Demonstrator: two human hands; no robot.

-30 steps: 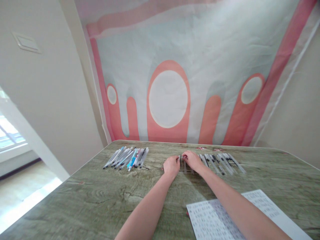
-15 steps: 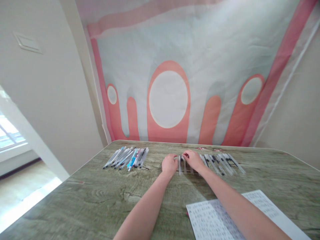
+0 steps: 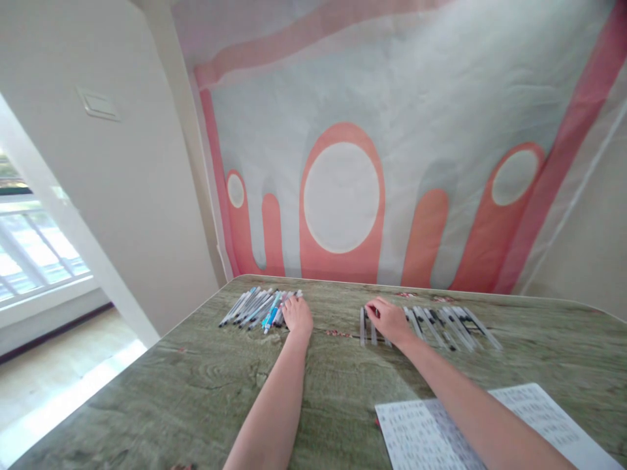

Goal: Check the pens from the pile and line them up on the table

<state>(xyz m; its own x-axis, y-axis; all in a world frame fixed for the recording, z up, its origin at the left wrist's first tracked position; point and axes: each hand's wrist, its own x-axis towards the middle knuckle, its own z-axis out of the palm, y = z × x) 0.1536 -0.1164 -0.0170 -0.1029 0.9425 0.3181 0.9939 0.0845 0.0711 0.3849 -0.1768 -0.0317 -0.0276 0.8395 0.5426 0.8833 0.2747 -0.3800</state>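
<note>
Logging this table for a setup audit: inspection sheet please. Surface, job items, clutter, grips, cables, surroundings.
Surface: wood-grain table, a few reddish marks.
Job items: left pens, overlapping in a bunch; right pens, in a loose row.
Clutter: written pages, partly hidden by the right forearm.
Grips: left grip at the left pens' right end, contact unclear; right grip at the right pens' left end, fingers drawn together, hold unclear.
Cables: nothing seen.
Surroundings: pink-and-grey backdrop behind the table; wall plate and window at left.
</note>
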